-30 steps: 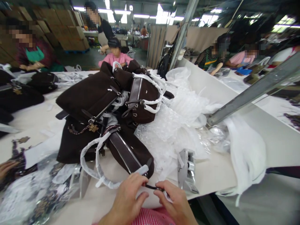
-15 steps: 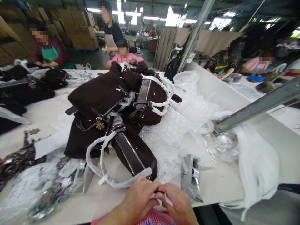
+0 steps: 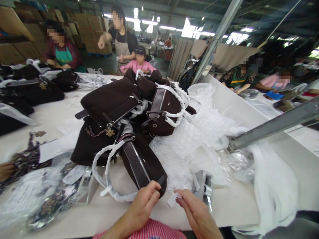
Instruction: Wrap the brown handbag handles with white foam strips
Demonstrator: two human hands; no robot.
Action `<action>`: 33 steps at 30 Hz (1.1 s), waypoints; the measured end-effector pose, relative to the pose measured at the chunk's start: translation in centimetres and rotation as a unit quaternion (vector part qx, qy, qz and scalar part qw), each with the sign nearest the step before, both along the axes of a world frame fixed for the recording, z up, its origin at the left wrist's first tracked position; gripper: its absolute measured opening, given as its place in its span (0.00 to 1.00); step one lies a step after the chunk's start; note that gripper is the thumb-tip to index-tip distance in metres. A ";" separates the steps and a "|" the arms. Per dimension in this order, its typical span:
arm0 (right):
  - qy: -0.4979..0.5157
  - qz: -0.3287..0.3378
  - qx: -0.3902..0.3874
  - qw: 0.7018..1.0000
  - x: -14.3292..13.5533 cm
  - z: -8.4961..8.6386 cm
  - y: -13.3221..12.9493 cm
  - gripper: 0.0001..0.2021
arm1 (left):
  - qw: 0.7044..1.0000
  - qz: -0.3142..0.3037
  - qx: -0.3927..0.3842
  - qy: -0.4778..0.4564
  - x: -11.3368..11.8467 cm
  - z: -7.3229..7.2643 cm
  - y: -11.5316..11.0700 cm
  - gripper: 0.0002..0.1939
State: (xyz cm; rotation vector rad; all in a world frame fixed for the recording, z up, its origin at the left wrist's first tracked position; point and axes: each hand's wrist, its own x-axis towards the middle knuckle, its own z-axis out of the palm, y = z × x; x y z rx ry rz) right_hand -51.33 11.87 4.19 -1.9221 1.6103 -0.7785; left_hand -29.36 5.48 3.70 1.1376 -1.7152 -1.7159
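A dark brown handbag (image 3: 147, 159) lies nearest me, its trim strip facing up. Its looped handle (image 3: 106, 167) is wrapped in white. My left hand (image 3: 146, 200) is at the near end of this bag, over the wrapped handle's end. Its fingers are pressed together; what they pinch, if anything, is hidden. To the right, apart from it, my right hand (image 3: 195, 210) pinches a small white strip (image 3: 174, 198) between thumb and forefinger above the table edge. A metal tape dispenser-like holder (image 3: 203, 186) stands just behind my right hand.
More brown handbags (image 3: 109, 98) are piled mid-table. Clear bubble wrap (image 3: 191, 142) lies right of them, near a slanting metal post (image 3: 274, 122) and hanging white sheets (image 3: 274, 186). Bagged chains (image 3: 53, 205) lie left, where another person's hand (image 3: 6, 171) reaches in. Several people sit or stand around.
My hands have parted: the left moved up against the bag's end, the right drew to the right with the white strip. Another person's hand shows more at the left edge.
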 end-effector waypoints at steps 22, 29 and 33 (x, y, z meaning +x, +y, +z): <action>0.281 0.042 -0.155 0.946 3.1 -2.9 -3.1 0.29 | 0.997 0.024 -0.003 -0.072 -1.5 1.8 -0.2 0.04; -0.050 -0.095 -0.045 0.993 2.7 0.5 -1.7 0.22 | 0.993 0.113 0.032 -0.002 -1.4 0.1 -0.5 0.13; -0.336 -0.338 0.141 0.868 2.6 0.1 0.0 0.20 | 0.991 0.134 0.023 -0.009 -1.5 -0.3 -0.6 0.13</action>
